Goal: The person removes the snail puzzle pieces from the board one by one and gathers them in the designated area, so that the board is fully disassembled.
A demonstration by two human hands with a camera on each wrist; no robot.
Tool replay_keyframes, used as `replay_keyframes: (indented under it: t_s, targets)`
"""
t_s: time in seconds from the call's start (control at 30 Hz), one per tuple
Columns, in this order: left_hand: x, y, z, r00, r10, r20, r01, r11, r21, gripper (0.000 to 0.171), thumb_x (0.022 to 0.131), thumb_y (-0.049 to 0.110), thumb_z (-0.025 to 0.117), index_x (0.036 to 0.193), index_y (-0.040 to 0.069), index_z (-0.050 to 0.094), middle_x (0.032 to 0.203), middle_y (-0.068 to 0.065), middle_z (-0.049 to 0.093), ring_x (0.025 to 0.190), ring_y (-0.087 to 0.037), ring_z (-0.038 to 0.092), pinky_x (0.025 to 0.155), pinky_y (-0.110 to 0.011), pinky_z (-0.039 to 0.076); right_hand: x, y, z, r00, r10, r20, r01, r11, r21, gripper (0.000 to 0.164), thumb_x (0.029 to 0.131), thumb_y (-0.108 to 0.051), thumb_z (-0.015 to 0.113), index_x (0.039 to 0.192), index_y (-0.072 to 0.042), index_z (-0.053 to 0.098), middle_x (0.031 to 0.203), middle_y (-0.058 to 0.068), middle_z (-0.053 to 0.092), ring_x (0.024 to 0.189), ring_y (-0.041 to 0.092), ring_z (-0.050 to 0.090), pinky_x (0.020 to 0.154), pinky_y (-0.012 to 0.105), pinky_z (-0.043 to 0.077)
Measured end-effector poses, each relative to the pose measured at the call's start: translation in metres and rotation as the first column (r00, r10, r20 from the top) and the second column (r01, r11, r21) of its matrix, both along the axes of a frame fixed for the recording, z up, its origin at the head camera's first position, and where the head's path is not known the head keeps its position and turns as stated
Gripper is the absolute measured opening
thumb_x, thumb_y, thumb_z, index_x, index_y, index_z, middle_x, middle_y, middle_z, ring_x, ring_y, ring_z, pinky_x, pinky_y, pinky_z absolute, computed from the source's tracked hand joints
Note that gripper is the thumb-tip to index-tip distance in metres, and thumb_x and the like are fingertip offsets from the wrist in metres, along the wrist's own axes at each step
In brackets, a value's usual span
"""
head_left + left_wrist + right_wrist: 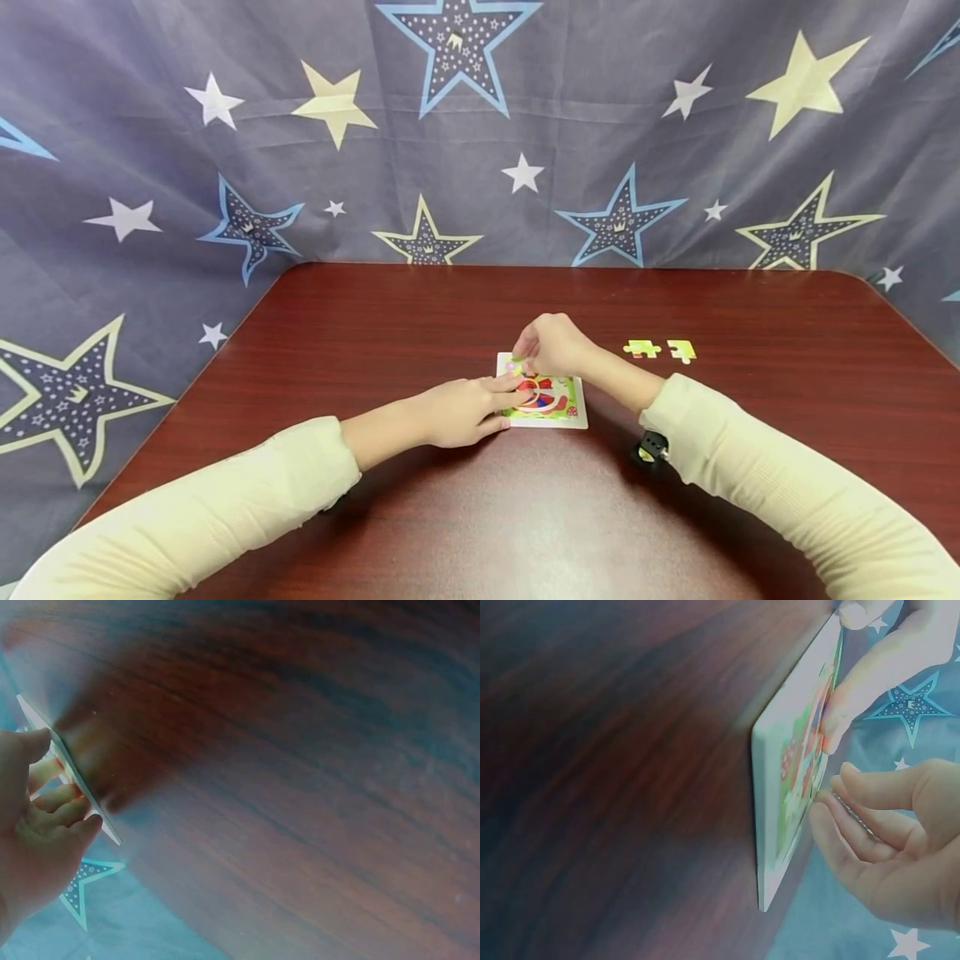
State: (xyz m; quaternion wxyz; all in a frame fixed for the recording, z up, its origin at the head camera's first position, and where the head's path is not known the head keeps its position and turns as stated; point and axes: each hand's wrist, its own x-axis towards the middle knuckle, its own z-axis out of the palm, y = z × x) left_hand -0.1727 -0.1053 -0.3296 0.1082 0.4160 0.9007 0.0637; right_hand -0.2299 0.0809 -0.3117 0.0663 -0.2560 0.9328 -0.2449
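A square puzzle board with a white border and a colourful picture lies flat on the table. My left hand reaches in from the left, its fingers spread across the board's left side; in the left wrist view the thumb and a finger lie along the board's edge. Over the far part of the board, my right hand pinches a thin puzzle piece, seen nearly edge-on in the right wrist view. Its fingertips are close to the picture, and the hand hides most of the piece in the head view.
Two loose yellow-green puzzle pieces, one beside the other, lie on the dark red wooden table to the right of the board. A star-patterned grey cloth hangs behind the table's far edge.
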Motion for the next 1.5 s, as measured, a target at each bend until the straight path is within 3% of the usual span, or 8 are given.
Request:
replay_keyframes:
  t_s: [0.13,0.37,0.47,0.63,0.93,1.23,1.33,1.5]
  targets:
    - [0.0,0.0,-0.001,1.0,0.0,-0.01,0.0,1.0,-0.009,0.047,0.1,0.031,0.049,0.145,0.017,0.045,0.154,-0.009,0.038,0.143,-0.023,0.038,0.112,-0.042,0.04,-0.004,-0.003,-0.002,0.999,-0.019,0.033,0.019,1.0,0.012,0.01,0.079,-0.005,0.072,0.088,-0.008,0.076,0.086,0.006,0.076,0.08,0.014,0.07,0.072,0.024,0.055]
    - [-0.002,0.0,0.0,1.0,-0.015,-0.004,0.015,1.0,0.001,0.047,0.1,0.03,0.05,0.144,0.015,0.046,0.154,-0.011,0.037,0.142,-0.024,0.039,0.111,-0.042,0.04,-0.011,-0.009,-0.007,0.989,-0.093,0.118,0.091,0.996,0.024,0.009,0.082,-0.01,0.071,0.09,-0.008,0.076,0.083,0.006,0.07,0.075,0.012,0.06,0.06,0.018,0.046]
    - [-0.002,0.0,0.001,1.0,-0.022,-0.005,0.022,1.0,0.009,0.047,0.099,0.03,0.051,0.144,0.015,0.047,0.154,-0.012,0.038,0.142,-0.024,0.039,0.111,-0.042,0.04,-0.012,-0.011,-0.008,0.987,-0.106,0.125,0.103,0.994,0.033,0.009,0.083,-0.013,0.072,0.089,-0.009,0.076,0.084,0.005,0.067,0.078,0.013,0.057,0.063,0.018,0.044]
    - [-0.002,0.0,0.001,1.0,-0.024,-0.004,0.024,1.0,0.009,0.047,0.099,0.03,0.051,0.143,0.014,0.047,0.153,-0.013,0.038,0.142,-0.025,0.038,0.111,-0.043,0.04,-0.01,-0.013,-0.008,0.986,-0.105,0.131,0.103,0.994,0.024,0.009,0.082,-0.014,0.074,0.089,-0.009,0.074,0.089,0.006,0.071,0.084,0.015,0.061,0.069,0.021,0.048]
    - [-0.002,0.001,0.002,1.0,-0.02,-0.01,0.02,1.0,0.009,0.048,0.099,0.032,0.051,0.144,0.016,0.046,0.153,-0.014,0.038,0.142,-0.024,0.039,0.111,-0.043,0.04,-0.01,-0.012,-0.006,0.973,-0.128,0.192,0.135,0.991,-0.02,0.01,0.078,-0.008,0.074,0.089,-0.009,0.074,0.083,0.005,0.072,0.074,0.011,0.06,0.06,0.017,0.046]
    - [-0.002,-0.001,0.003,1.0,-0.015,-0.006,0.015,1.0,0.019,0.049,0.1,0.033,0.05,0.145,0.017,0.044,0.154,-0.012,0.036,0.142,-0.025,0.039,0.112,-0.043,0.039,-0.02,-0.008,-0.005,0.977,-0.095,0.193,0.103,0.994,-0.029,0.012,0.076,-0.008,0.075,0.088,-0.01,0.077,0.084,0.004,0.075,0.074,0.009,0.064,0.064,0.016,0.045]
    - [-0.002,-0.001,0.003,1.0,-0.011,0.0,0.011,1.0,0.014,0.049,0.1,0.032,0.05,0.145,0.017,0.044,0.155,-0.011,0.036,0.143,-0.024,0.037,0.112,-0.043,0.039,-0.024,-0.005,-0.007,0.969,-0.106,0.223,0.121,0.991,-0.055,0.014,0.075,-0.008,0.076,0.089,-0.01,0.078,0.084,0.004,0.076,0.073,0.007,0.064,0.064,0.015,0.046]
    - [-0.002,-0.001,0.001,1.0,-0.009,-0.003,0.009,1.0,-0.001,0.048,0.1,0.033,0.049,0.146,0.017,0.044,0.155,-0.009,0.036,0.144,-0.023,0.036,0.112,-0.043,0.039,-0.028,-0.002,-0.011,0.933,-0.157,0.324,0.197,0.976,-0.094,0.018,0.073,-0.005,0.076,0.091,-0.009,0.078,0.083,0.002,0.076,0.072,0.007,0.059,0.062,0.017,0.045]
